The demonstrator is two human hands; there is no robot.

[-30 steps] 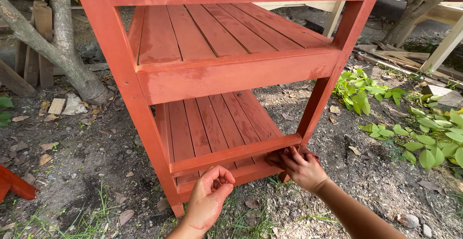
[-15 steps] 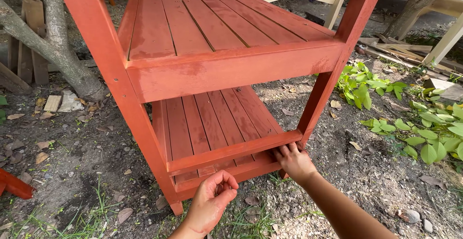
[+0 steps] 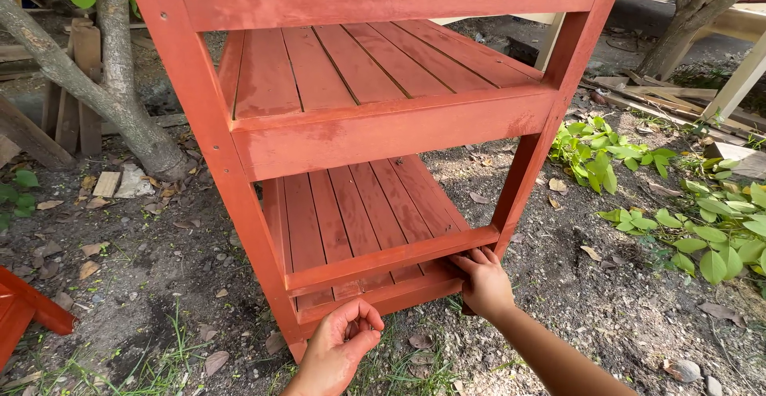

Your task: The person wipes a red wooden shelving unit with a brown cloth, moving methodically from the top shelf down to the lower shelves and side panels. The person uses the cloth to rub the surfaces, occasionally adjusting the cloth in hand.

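A red-stained wooden shelf unit (image 3: 383, 128) with slatted shelves stands on bare soil in front of me. My right hand (image 3: 483, 280) grips the lowest front rail by the right front leg (image 3: 527, 172), fingers curled over the rail's end. My left hand (image 3: 339, 346) hovers just below the lower front rail (image 3: 383, 260), near the left front leg (image 3: 239, 204). Its fingers are curled loosely with the palm up, and it holds nothing.
A tree trunk (image 3: 104, 100) and stacked wood scraps stand at the left. Green leafy plants (image 3: 702, 228) grow at the right. Another red wooden piece (image 3: 24, 316) lies at the far left. Dry leaves and grass cover the soil.
The view has dropped closer to the shelf. My right hand stays on the lower rail by the right leg. My left hand remains curled below the rail, barely shifted.
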